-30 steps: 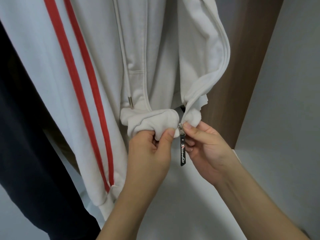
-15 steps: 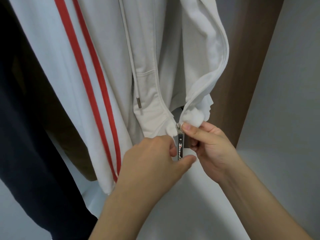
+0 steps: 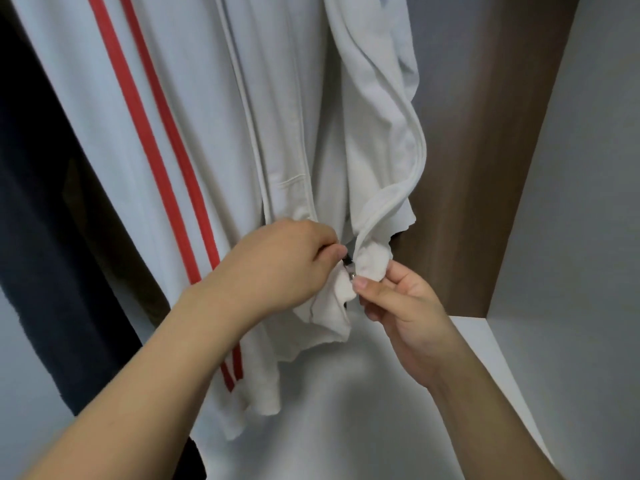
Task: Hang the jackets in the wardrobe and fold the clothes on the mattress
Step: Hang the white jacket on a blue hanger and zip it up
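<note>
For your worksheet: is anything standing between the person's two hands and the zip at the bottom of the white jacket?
Nothing visible does. The left hand pinches the black zip pull, and the right hand holds the white jacket hem beside the slider.

A white zip jacket [image 3: 284, 109] with two red stripes [image 3: 162, 161] hangs in the wardrobe [image 3: 485, 168]. The left hand [image 3: 280, 265] pinches the zipper pull [image 3: 346, 260]; just right of that grip, the right hand [image 3: 405, 306] pinches the bunched hem. A dark garment [image 3: 45, 220] hangs far left.
</note>
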Demonstrator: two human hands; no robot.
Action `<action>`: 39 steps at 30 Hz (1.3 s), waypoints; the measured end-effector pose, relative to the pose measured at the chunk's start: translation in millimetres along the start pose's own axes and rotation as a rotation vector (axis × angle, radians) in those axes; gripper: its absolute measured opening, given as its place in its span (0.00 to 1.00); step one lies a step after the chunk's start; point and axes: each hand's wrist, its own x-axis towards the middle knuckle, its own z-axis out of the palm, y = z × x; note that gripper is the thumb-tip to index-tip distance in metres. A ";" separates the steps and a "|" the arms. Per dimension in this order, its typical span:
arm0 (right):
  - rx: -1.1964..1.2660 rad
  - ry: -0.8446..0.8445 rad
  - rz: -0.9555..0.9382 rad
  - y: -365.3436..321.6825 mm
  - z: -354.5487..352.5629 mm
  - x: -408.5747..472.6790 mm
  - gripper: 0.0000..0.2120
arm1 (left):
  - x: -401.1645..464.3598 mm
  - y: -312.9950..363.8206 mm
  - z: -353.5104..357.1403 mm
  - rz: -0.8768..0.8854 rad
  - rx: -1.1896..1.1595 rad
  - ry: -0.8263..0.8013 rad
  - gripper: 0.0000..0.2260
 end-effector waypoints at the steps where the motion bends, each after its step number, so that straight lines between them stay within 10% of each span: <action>1: 0.006 -0.001 -0.001 0.2 0.3 0.7 0.16 | 5.3 0.0 -2.0 -0.007 -0.003 -0.042 0.13; 15: 0.125 0.114 -0.196 7.8 -16.4 3.7 0.15 | 46.9 28.7 -6.3 -0.045 0.291 -0.068 0.16; 21: 0.200 0.171 -0.135 21.2 -30.6 2.5 0.15 | 55.5 16.7 -30.7 -0.159 0.376 0.283 0.13; 24: -0.008 0.247 0.080 23.3 -33.4 0.7 0.14 | 54.8 12.0 -35.8 -0.174 0.338 0.268 0.13; 28: -0.656 0.405 0.225 3.7 -35.4 5.9 0.42 | 49.5 19.7 -33.9 -0.042 0.297 0.110 0.15; 33: -1.201 0.295 -0.256 -29.8 -10.6 37.9 0.10 | 55.6 33.6 -52.4 0.073 0.284 -0.004 0.14; 39: -1.236 0.223 -0.098 -74.8 -8.2 73.5 0.16 | 88.0 52.2 -147.4 -0.051 0.571 0.402 0.09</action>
